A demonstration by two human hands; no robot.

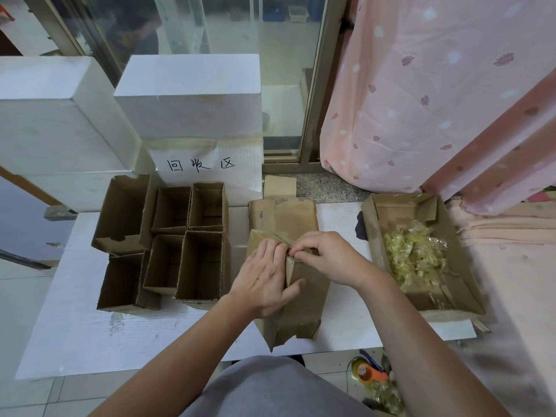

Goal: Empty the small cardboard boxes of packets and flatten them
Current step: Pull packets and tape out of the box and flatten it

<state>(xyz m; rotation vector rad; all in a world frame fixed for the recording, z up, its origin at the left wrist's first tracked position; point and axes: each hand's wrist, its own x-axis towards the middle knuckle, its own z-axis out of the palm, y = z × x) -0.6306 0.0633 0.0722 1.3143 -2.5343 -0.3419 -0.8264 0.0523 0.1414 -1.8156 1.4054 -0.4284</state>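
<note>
A small brown cardboard box (304,302) lies on its side in the middle of the white table (90,335). My left hand (264,278) grips its near corner, thumb curled round the edge. My right hand (328,257) pinches a strip of clear tape (278,236) at the box's top seam. Flattened cardboard (285,215) lies just behind the box. To the right, an open cardboard tray (451,236) holds a pile of yellowish clear packets (415,257).
Several open, empty small boxes (198,266) stand grouped on the table's left half. White foam blocks (189,94) and a handwritten sign (201,165) rise behind them. A pink curtain (436,94) hangs at right. An orange tape dispenser (370,373) lies on the floor.
</note>
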